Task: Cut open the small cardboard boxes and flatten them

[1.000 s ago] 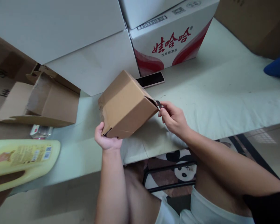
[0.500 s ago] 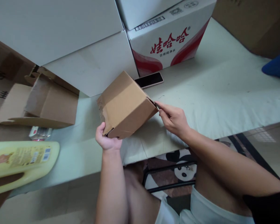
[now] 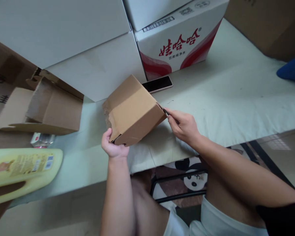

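One brown cardboard box [image 3: 135, 113], tilted over pale green cloth [image 3: 236, 98]

The left hand [image 3: 114, 146] grips the box's near left corner; the right hand [image 3: 183, 124] pinches a small dark flat piece [image 3: 166, 112] at its right corner. A second ago that piece showed broader and the gap beside it wider; now both look narrow. Work appears centred on that edge, the left hand steadying. Whether the tip is inside, I cannot tell.

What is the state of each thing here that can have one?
Held box, tilted, torn at its left edge.
Left hand, closed on the box's lower corner.
Right hand, pinching a small dark object.
Small box at left, open.
Phone, lying flat, screen dark.
Yellow bottle, upright or lying: cannot tell.
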Motion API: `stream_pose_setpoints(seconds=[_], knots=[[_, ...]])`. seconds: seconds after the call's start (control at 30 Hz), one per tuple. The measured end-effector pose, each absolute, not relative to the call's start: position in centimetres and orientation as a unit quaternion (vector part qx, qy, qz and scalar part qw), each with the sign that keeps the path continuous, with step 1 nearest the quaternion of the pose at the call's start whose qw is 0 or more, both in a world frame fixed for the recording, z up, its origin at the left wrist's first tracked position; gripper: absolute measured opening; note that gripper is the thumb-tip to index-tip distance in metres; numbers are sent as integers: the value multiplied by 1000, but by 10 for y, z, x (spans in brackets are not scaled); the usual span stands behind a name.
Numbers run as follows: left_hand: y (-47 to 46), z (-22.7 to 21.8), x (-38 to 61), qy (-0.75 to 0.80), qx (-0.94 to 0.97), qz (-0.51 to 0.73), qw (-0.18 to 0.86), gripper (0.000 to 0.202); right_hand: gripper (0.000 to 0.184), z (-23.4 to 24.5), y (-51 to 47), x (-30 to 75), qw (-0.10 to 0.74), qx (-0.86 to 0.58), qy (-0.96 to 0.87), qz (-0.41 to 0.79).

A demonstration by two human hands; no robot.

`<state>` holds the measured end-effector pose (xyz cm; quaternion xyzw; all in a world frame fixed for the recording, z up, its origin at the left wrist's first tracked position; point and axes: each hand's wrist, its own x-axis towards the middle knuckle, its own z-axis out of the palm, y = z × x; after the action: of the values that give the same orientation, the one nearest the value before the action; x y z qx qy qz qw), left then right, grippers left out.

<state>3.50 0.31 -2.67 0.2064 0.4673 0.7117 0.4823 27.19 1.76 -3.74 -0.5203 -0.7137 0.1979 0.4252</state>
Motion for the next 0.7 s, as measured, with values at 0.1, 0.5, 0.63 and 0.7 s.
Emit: stream_pose_setpoints(seconds=[0.1, 0.5, 0.63, 0.7], knots=[[4, -28, 34, 472, 205, 715, 474, 31, 41, -37, 18, 272, 415, -523, -716, 204], [4, -26, 35, 463, 185, 719, 484, 31, 39, -44, 22, 274, 367, -557, -712, 220], [3, -25, 33, 463, 176, 718, 488, 31, 38, -44, 22, 273, 381, -549, -709, 224], [3, -25, 33, 465, 173, 719, 486, 32, 39, -43, 21, 272, 402, -541, -704, 223]])
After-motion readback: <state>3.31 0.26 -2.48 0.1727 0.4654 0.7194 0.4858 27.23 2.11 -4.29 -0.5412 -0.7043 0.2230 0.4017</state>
